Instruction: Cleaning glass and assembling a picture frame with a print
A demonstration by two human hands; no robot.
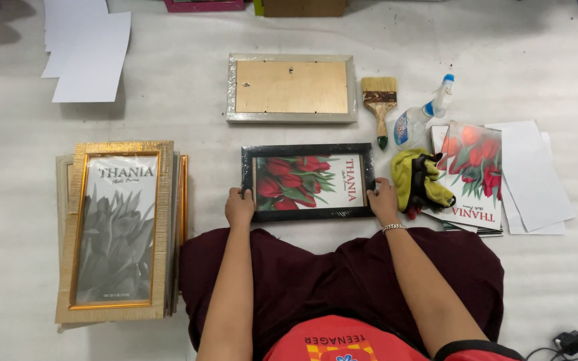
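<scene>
A black picture frame (308, 150) with a print of red tulips lies flat on the white floor covering in front of my knees. My left hand (239, 207) grips its lower left corner. Over at the lower right corner, my right hand (383, 201), a bracelet on the wrist, holds the frame. Just beyond it lies a silver frame (292, 118) face down, its brown backing board up.
A stack of gold frames (116, 237) lies at my left. To the right are a paintbrush (379, 100), a spray bottle (423, 113), a yellow cloth (416, 180), tulip prints (473, 174) and white sheets (533, 174). More white sheets (85, 47) lie far left.
</scene>
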